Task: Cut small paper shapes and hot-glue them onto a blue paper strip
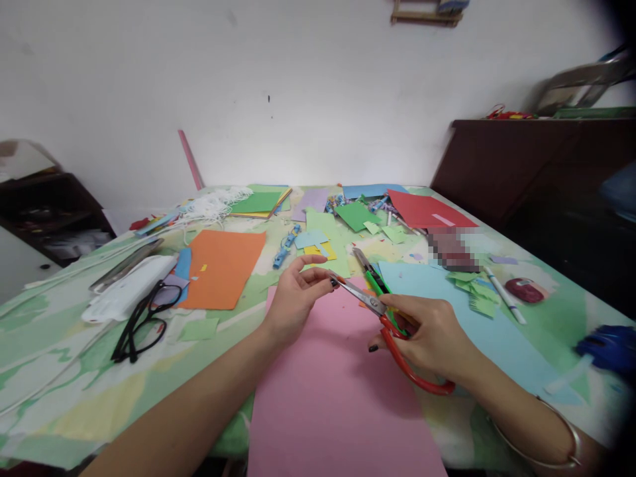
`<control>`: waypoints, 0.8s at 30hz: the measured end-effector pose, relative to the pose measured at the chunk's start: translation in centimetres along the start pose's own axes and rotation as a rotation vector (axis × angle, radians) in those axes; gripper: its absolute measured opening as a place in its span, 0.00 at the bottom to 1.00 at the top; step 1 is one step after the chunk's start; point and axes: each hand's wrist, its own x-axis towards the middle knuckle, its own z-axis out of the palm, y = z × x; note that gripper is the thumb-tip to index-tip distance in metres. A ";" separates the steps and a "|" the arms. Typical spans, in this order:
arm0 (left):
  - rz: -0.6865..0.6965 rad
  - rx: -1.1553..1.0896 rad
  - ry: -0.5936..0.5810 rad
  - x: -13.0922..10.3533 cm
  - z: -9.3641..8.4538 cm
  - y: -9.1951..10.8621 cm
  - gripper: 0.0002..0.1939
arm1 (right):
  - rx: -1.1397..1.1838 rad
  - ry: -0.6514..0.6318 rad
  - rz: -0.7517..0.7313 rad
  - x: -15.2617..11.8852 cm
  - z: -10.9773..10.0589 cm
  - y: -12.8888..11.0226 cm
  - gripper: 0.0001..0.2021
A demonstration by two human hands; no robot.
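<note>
My right hand (432, 331) grips a pair of scissors (365, 296) by the red handles, with the blades pointing left. At the blade tips, the thumb and a finger of my left hand (298, 295) are pinched together. What they hold, if anything, is too small to make out. Both hands are above a pink sheet of paper (342, 397). Just behind the scissors lies a green box cutter (376, 278). A scrap of orange paper (368, 301) shows partly beneath the blades.
To the left lie orange paper (223, 265), black eyeglasses (139, 321) and a white case (130, 285). On the right are light blue paper (497, 338), green scraps (479, 298) and a white pen (504, 295). Red paper (424, 211) and white string (213, 205) lie farther back.
</note>
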 end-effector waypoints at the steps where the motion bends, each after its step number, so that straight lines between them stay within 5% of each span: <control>1: 0.000 -0.002 0.000 0.0 0.0 0.0 0.20 | -0.002 0.004 -0.006 0.0 0.0 0.0 0.17; 24: -0.057 -0.142 -0.045 -0.1 0.2 0.5 0.16 | 0.182 -0.081 0.093 0.1 -0.2 -0.8 0.15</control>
